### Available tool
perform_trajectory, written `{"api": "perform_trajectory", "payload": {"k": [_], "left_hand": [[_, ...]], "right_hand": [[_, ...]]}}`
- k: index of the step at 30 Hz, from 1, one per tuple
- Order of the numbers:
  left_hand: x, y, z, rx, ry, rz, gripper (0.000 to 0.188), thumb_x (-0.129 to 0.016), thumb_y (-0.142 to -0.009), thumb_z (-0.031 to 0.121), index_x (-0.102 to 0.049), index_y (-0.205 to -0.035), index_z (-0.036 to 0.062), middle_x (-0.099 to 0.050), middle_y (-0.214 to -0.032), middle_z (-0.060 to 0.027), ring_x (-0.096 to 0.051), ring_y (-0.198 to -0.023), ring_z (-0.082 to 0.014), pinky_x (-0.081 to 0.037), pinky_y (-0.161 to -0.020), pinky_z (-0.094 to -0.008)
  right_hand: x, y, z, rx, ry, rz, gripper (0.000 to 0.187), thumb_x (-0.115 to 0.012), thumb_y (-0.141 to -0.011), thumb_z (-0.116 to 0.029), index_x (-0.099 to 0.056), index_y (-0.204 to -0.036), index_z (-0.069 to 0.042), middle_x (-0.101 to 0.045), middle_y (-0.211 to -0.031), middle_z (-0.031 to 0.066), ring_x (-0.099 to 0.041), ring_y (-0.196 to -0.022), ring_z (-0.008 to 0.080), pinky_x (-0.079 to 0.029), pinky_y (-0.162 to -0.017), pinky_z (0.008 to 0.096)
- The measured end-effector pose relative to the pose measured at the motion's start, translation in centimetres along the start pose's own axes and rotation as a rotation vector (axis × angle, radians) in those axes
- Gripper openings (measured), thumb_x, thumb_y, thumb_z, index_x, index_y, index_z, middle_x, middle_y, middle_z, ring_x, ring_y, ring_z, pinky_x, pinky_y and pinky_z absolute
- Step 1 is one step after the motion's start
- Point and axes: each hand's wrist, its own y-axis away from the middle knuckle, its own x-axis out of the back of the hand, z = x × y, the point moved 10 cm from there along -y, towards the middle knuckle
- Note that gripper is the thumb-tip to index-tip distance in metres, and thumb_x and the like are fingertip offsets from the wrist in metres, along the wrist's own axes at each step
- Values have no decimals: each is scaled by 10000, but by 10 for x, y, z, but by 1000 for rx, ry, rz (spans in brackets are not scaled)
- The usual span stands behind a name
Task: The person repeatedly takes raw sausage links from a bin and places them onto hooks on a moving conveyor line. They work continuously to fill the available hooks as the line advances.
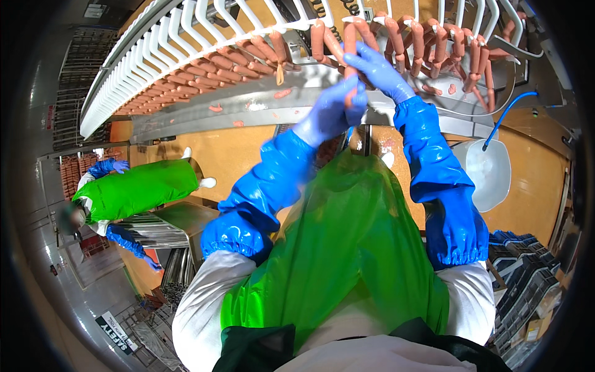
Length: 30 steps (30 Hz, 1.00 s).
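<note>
Both my hands wear blue-violet gloves and are raised beneath a conveyor of white hooks (180, 38). My left hand (328, 111) is closed around a pinkish sausage link (351, 94), part of which shows between the fingers. Just above it, to the right, my right hand (383, 71) has its fingers bent against the hanging sausage string (350, 40), gripping it. Linked sausages (211, 69) hang in rows from the hooks on the left, a pale piece of casing (279, 75) dangling at their near end. More looped sausages (440, 46) hang on the right.
Beneath the hooks runs a metal trough (204, 119) with scattered meat scraps (282, 93). A white tub (493, 177) with a blue hose (505, 121) stands at right. At left, a co-worker in a green apron (142, 192) is near a metal cart (186, 217). Dark crates (524, 285) are stacked lower right.
</note>
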Motion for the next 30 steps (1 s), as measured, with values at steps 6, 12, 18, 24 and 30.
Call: {"api": "perform_trajectory", "payload": {"k": [6,12,18,24,30], "left_hand": [[29,-52,7,295,642,-8,295,-439,-1000,294,-510,-838,59,-532,-744,-25,-462,-537,-109,-385,-491,-223],[66,-22,-22,-96,-225,511,394,-645,-880,256,-418,-1063,-8,-533,-927,-100,-573,-833,-153,-498,-700,-307],[59,-33,-79,155,515,-41,149,-553,-920,185,-498,-994,67,-511,-817,-39,-536,-746,-187,-488,-732,-342],[65,-31,-85,214,603,-76,272,-476,-994,370,-496,-998,99,-470,-778,-19,-465,-681,-149,-439,-649,-302],[128,-3,-71,95,-150,369,327,-539,-963,349,-546,-975,22,-563,-823,-45,-536,-690,-133,-465,-631,-277]], "right_hand": [[-3,-23,33,-29,-414,271,214,-591,-920,-208,-588,-989,-6,-637,-788,41,-604,-673,111,-487,-600,235],[-30,22,31,-56,-27,314,284,-522,-954,-262,-562,-957,19,-585,-767,31,-527,-683,89,-445,-621,267],[26,82,59,-93,154,312,172,-600,-933,-175,-622,-975,-9,-592,-883,0,-522,-818,77,-436,-774,235],[91,129,106,-191,36,477,194,-622,-917,-197,-635,-937,-5,-603,-820,14,-531,-767,83,-456,-735,245],[137,142,70,-19,95,728,164,-621,-912,-190,-632,-926,-27,-573,-763,-21,-496,-707,50,-427,-670,219]]}}
